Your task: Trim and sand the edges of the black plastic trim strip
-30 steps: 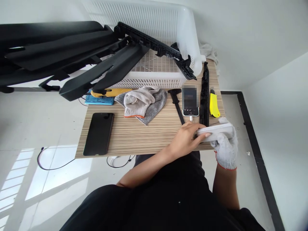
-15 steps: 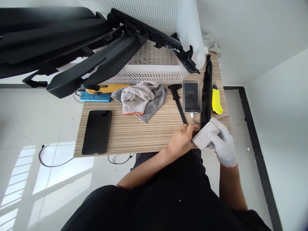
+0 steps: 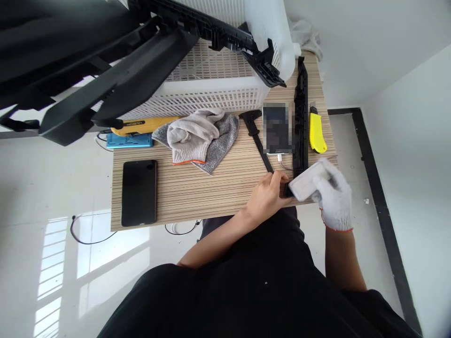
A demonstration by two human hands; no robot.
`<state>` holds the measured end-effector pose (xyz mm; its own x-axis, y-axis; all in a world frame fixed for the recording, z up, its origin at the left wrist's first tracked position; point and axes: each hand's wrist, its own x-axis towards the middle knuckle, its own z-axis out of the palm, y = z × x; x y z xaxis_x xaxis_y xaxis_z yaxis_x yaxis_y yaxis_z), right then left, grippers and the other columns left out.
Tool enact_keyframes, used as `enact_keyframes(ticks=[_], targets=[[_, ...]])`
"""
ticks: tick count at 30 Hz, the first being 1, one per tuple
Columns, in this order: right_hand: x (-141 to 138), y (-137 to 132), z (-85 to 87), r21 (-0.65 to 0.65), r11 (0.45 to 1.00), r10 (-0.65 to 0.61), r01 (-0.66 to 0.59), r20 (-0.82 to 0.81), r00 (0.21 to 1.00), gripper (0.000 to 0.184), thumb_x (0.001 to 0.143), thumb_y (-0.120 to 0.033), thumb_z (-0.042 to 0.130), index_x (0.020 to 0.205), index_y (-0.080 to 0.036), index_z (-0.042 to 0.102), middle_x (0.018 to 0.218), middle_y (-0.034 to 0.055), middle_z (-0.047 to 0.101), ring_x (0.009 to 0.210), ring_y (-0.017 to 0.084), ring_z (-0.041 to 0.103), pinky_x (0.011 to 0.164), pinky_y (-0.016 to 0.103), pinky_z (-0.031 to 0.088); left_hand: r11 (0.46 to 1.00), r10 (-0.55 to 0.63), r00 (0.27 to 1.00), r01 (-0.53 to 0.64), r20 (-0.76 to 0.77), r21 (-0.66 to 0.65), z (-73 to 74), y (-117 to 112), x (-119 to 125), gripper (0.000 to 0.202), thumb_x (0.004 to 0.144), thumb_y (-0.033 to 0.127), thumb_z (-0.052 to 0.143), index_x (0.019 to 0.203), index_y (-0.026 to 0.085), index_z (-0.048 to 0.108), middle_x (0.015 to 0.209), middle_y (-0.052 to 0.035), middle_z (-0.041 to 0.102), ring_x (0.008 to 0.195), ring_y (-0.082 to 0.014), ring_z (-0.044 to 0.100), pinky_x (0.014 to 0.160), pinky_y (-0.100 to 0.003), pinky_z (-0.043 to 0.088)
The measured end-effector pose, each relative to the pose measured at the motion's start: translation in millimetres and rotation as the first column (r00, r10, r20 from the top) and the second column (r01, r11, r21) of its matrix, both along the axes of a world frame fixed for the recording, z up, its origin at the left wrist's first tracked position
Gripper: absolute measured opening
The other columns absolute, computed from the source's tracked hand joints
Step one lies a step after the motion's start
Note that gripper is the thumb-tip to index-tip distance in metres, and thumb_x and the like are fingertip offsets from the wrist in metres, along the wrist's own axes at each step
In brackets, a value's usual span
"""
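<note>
Hands at a striped table (image 3: 197, 202); clock directions are taken from the left hand. The bare left hand (image 3: 267, 194) closes narrowly, thumb and fingers, on the near end of a black strip (image 3: 300, 108), which runs toward 1 o'clock. At about 3 o'clock, the gloved right hand (image 3: 333, 190) grips a white block (image 3: 306, 180) over that end; contact between block and strip cannot be told. A dark tablet (image 3: 139, 192) lies at 9 o'clock. Farther off: a yellow knife (image 3: 317, 131) just beside the strip, a phone (image 3: 278, 129) at 12 o'clock, a crumpled glove (image 3: 193, 136) at 10 o'clock, and, beyond, a white basket (image 3: 218, 87) at 11 o'clock.
</note>
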<state>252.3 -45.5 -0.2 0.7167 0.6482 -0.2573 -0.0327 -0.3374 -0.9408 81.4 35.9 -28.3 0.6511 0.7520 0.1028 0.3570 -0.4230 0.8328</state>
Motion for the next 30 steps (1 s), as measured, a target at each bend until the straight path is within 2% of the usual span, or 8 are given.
enact_keyframes(ticks=[5,9,13,16,19,23,26,30], targets=[[-0.4,0.5,1.8,-0.053,0.993,0.105,-0.108,-0.060,0.993,0.063,0.071,-0.026,0.079,0.133,-0.029,0.070,0.095,0.0023,0.069,0.052,0.007,0.051,0.040,0.021,0.046,1.000,-0.001,1.000,0.001,0.013,0.019,-2.4,0.4,0.1,0.047,0.075,0.018,0.083,0.106,0.023,0.048,0.105,-0.0059,0.070,0.099,-0.0234,0.071,0.084,-0.036,0.059],[2.4,2.3,1.4,0.043,0.997,-0.071,0.069,0.043,0.997,0.060,0.075,-0.028,0.075,0.135,-0.031,0.068,0.107,0.0034,0.069,0.055,0.007,0.054,0.043,0.020,0.048,1.000,-0.002,1.000,0.002,-0.002,0.011,-1.0,-0.8,0.3,0.044,0.080,0.031,0.083,0.109,0.021,0.052,0.104,-0.0063,0.071,0.099,-0.0236,0.069,0.085,-0.036,0.058],[6.4,1.4,-0.5,0.004,0.995,0.104,-0.105,-0.104,0.989,0.066,0.068,-0.030,0.083,0.132,-0.029,0.070,0.115,0.0066,0.069,0.070,0.015,0.062,0.045,0.022,0.051,0.983,-0.152,0.981,0.163,-0.119,0.088,16.4,11.2,-10.6,0.083,0.077,0.053,0.083,0.143,0.019,0.045,0.117,-0.0119,0.070,0.111,-0.0301,0.061,0.099,-0.046,0.051],[8.5,1.2,-2.4,0.014,0.995,0.103,-0.102,-0.118,0.988,0.065,0.072,-0.032,0.081,0.135,-0.030,0.068,0.104,0.0036,0.068,0.063,0.011,0.057,0.044,0.021,0.048,0.954,-0.162,0.953,0.217,-0.257,0.205,31.7,42.9,-19.0,0.105,0.076,0.077,0.070,0.159,0.023,0.034,0.148,-0.0190,0.051,0.127,-0.0389,0.049,0.108,-0.058,0.040],[9.0,2.5,-4.1,0.029,0.990,0.137,-0.135,-0.092,0.986,0.063,0.075,-0.032,0.079,0.136,-0.031,0.066,0.089,-0.0009,0.063,0.055,0.007,0.049,0.043,0.020,0.044,0.926,-0.050,0.938,0.172,-0.342,0.336,34.9,89.9,-16.6,0.080,0.089,0.073,0.056,0.152,0.025,0.048,0.160,-0.0196,0.036,0.139,-0.0458,0.038,0.112,-0.066,0.030],[7.2,1.2,-6.3,0.087,0.984,0.166,-0.157,-0.105,0.981,0.063,0.081,-0.032,0.073,0.142,-0.035,0.059,0.084,-0.0032,0.059,0.051,0.007,0.046,0.041,0.021,0.042,0.918,0.066,0.923,0.093,-0.379,0.386,34.6,133.5,-7.8,0.067,0.097,0.064,0.049,0.146,0.019,0.054,0.159,-0.0215,0.037,0.145,-0.0483,0.032,0.116,-0.068,0.024],[6.4,-4.2,-8.2,0.174,0.978,0.138,-0.119,-0.103,0.985,0.068,0.086,-0.032,0.069,0.149,-0.041,0.048,0.095,-0.0009,0.063,0.058,0.010,0.055,0.050,0.027,0.053,0.935,0.055,0.908,0.099,-0.416,0.340,46.6,122.0,-14.2,0.067,0.100,0.060,0.044,0.152,0.018,0.045,0.161,-0.0213,0.033,0.148,-0.0463,0.029,0.118,-0.067,0.024],[9.1,-9.3,-8.8,0.204,0.973,0.130,-0.110,-0.088,0.988,0.075,0.079,-0.031,0.077,0.148,-0.035,0.048,0.102,0.0020,0.067,0.076,0.017,0.066,0.067,0.036,0.061,0.917,-0.335,0.876,0.388,-0.346,0.094,57.9,63.9,-33.1,0.076,0.095,0.064,0.056,0.156,0.024,0.038,0.149,-0.0147,0.050,0.141,-0.0347,0.043,0.118,-0.056,0.038]])
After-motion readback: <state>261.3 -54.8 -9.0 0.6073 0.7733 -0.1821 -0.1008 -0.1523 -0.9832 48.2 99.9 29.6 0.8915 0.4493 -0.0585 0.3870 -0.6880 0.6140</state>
